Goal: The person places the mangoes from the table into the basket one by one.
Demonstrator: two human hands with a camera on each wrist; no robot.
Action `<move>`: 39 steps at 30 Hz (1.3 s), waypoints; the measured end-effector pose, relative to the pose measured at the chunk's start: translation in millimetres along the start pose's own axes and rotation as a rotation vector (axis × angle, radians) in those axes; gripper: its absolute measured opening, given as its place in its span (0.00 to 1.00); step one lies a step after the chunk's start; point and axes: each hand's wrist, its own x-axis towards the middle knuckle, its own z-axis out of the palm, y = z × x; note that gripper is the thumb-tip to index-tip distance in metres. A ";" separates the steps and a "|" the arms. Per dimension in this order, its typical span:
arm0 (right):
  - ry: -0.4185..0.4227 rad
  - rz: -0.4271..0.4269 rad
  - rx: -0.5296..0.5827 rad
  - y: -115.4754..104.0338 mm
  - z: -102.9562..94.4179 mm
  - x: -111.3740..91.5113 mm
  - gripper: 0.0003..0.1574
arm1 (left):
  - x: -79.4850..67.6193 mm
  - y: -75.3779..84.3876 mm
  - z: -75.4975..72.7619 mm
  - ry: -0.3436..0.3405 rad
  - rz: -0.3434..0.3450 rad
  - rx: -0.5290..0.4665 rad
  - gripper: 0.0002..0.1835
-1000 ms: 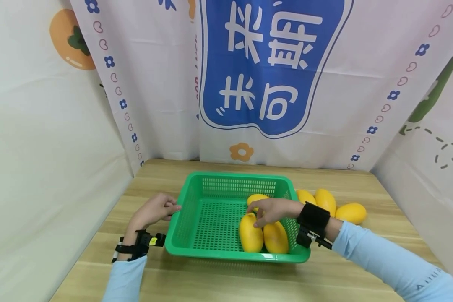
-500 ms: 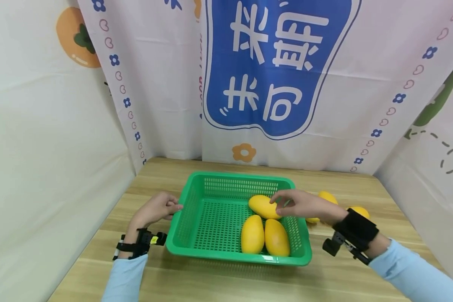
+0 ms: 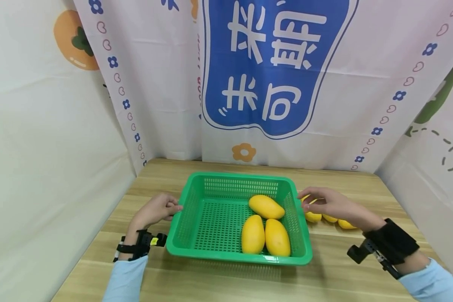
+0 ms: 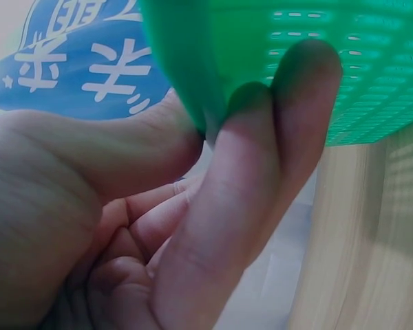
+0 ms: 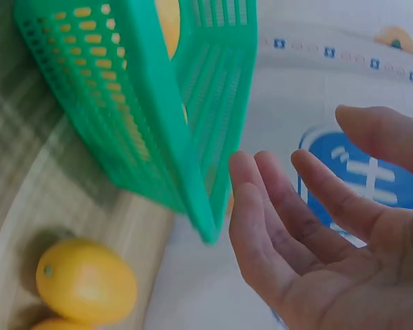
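A green plastic basket (image 3: 211, 252) stands on the table with three yellow mangoes in its right half. One mango (image 3: 266, 206) lies at the back, and two, a left mango (image 3: 253, 235) and a right mango (image 3: 277, 238), lie side by side in front. My left hand (image 3: 159, 208) pinches the basket's left rim between thumb and fingers, as the left wrist view confirms. Just outside the right rim hovers my right hand (image 3: 334, 205), fingers loosely bent and holding nothing. Beneath and behind it, more mangoes (image 5: 86, 280) lie on the table, partly hidden in the head view.
The wooden table (image 3: 226, 281) runs back to a printed cloth (image 3: 173, 105) hanging behind it. Cloth walls also close off the left and right sides. A camera is strapped to each wrist.
My right hand has moved right, from over the mangoes in the basket to past its right rim. The back mango now lies fully in view. My left hand keeps its hold on the rim.
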 end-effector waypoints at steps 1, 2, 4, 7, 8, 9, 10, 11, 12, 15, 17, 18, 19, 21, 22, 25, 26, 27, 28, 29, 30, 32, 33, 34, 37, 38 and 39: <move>0.009 0.006 0.001 2.5 -2.9 -2.4 0.28 | -0.1 -0.1 0.1 0.001 -0.002 0.005 0.09; 0.016 0.013 0.000 5.2 -5.8 -5.2 0.28 | -0.3 -0.1 0.2 0.003 -0.003 0.007 0.09; 0.028 0.028 -0.003 11.1 -12.6 -11.1 0.27 | -0.3 0.0 0.2 0.004 -0.005 0.014 0.08; 0.053 0.042 -0.003 23.2 -22.5 -19.1 0.27 | -0.2 0.4 -0.1 0.005 -0.003 0.020 0.09; 0.056 0.052 -0.001 28.7 -26.1 -21.5 0.27 | 0.1 0.2 -0.3 0.005 -0.001 0.021 0.09; 0.058 0.060 0.003 34.6 -29.5 -23.6 0.28 | 0.4 0.1 -0.4 0.005 -0.002 0.023 0.09; 0.061 0.065 0.011 41.3 -32.7 -25.1 0.29 | 0.4 0.2 -0.5 0.006 -0.001 0.023 0.09; 0.062 0.071 0.023 48.4 -35.8 -26.7 0.30 | 0.5 0.2 -0.6 0.008 -0.001 0.022 0.09; 0.066 0.078 0.020 56.2 -39.0 -28.4 0.31 | 0.6 0.2 -0.6 0.009 -0.001 0.022 0.09; 0.093 0.121 0.013 78.9 -46.7 -33.6 0.33 | 0.8 0.8 -0.3 0.014 -0.005 0.023 0.09; 0.124 0.153 -0.016 92.7 -50.6 -37.0 0.33 | 1.0 1.2 0.2 0.013 -0.009 0.026 0.09; 0.138 0.166 -0.043 99.1 -52.4 -38.5 0.33 | 1.1 1.5 0.5 0.013 -0.011 0.030 0.09; 0.150 0.179 -0.057 104.8 -53.6 -39.5 0.32 | 1.1 1.7 0.9 0.014 -0.014 0.032 0.09; 0.173 0.181 -0.104 115.4 -55.8 -40.8 0.30 | 0.9 2.1 1.5 0.016 -0.018 0.040 0.09; 0.180 0.172 -0.138 120.1 -57.0 -40.9 0.28 | 0.8 2.2 1.8 0.018 -0.020 0.044 0.09; 0.192 0.103 -0.267 132.2 -59.7 -37.8 0.25 | 0.4 2.1 2.7 0.032 -0.022 0.043 0.09; 0.193 0.072 -0.312 135.5 -60.6 -36.0 0.24 | 0.2 1.7 2.9 0.035 -0.021 0.042 0.09; 0.186 0.044 -0.351 138.0 -61.2 -34.0 0.25 | 0.2 1.3 3.4 0.038 -0.020 0.040 0.09; 0.176 0.022 -0.385 140.4 -62.0 -32.3 0.26 | 0.3 0.9 3.9 0.040 -0.019 0.037 0.09; 0.160 0.009 -0.411 142.4 -62.4 -30.6 0.27 | 0.4 0.4 4.4 0.041 -0.019 0.035 0.09; 0.137 0.004 -0.424 143.9 -62.7 -29.0 0.29 | 0.6 0.0 5.0 0.042 -0.019 0.034 0.10; 0.080 0.007 -0.444 145.8 -62.7 -26.4 0.32 | 0.7 -0.5 6.1 0.043 -0.021 0.031 0.10; 0.045 0.017 -0.448 146.4 -62.4 -25.4 0.33 | 0.6 -0.5 6.6 0.045 -0.023 0.031 0.10; 0.011 0.021 -0.458 147.1 -62.0 -24.5 0.33 | 0.6 -0.3 7.0 0.048 -0.023 0.030 0.10; -0.067 0.030 -0.479 148.1 -59.6 -22.7 0.34 | 1.0 0.9 7.8 0.047 -0.024 0.033 0.12; -0.081 0.031 -0.488 148.6 -58.8 -22.5 0.33 | 1.3 1.5 7.9 0.044 -0.022 0.034 0.13; -0.093 0.032 -0.493 149.2 -58.1 -22.4 0.33 | 1.9 2.1 7.8 0.040 -0.018 0.036 0.13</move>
